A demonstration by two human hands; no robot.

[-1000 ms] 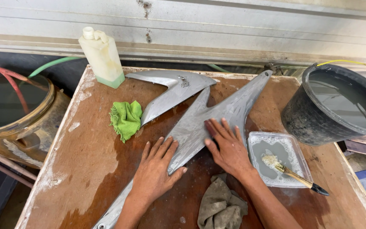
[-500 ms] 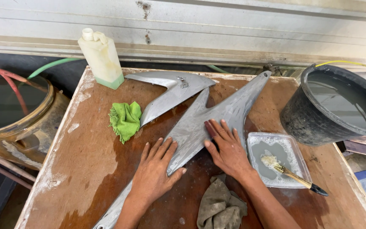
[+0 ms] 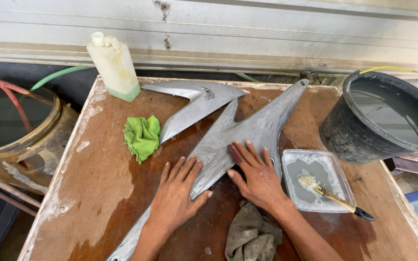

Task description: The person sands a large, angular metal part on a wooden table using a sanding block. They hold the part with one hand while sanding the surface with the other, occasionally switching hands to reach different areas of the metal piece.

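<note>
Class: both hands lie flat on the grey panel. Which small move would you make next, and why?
Probably lift the right hand to the brush in the tray of grey paste, while the left hand steadies the grey panel: neither hand holds a tool, and the brush lies nearest the right.

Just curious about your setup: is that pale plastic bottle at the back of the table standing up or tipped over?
Upright. The bottle stands on its base at the table's back edge, cap on top.
</note>
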